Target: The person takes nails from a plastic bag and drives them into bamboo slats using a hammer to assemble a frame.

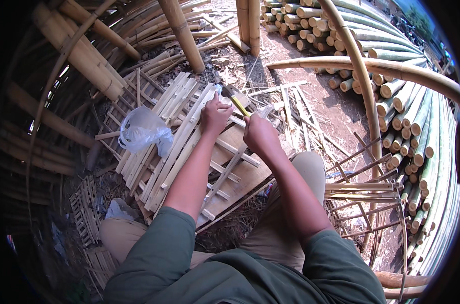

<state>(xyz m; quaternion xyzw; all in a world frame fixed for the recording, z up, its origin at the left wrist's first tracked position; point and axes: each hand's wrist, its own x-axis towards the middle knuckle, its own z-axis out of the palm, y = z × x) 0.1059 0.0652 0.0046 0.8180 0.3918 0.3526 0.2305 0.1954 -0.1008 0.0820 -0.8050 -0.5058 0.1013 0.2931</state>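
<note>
My right hand [262, 133] is wrapped round the yellow handle of a hammer [238, 104]. The dark hammer head is up and to the left, close to the fingers of my left hand [215, 115]. That hand rests at the far end of a pale bamboo slat [182, 147], fingers drawn together. Whatever they pinch, if anything, is too small to tell. Under both forearms lies a panel of parallel slats over crosspieces [222, 169], partly on a brown board [250, 180].
A clear plastic bag [141, 130] sits on the slats at left. Bamboo posts [182, 35] stand ahead, and curved poles [361, 76] arch at right. Cut bamboo poles [417, 121] are stacked beyond. Slatted frames [364, 195] stand beside my right knee; loose strips [301, 111] litter the ground.
</note>
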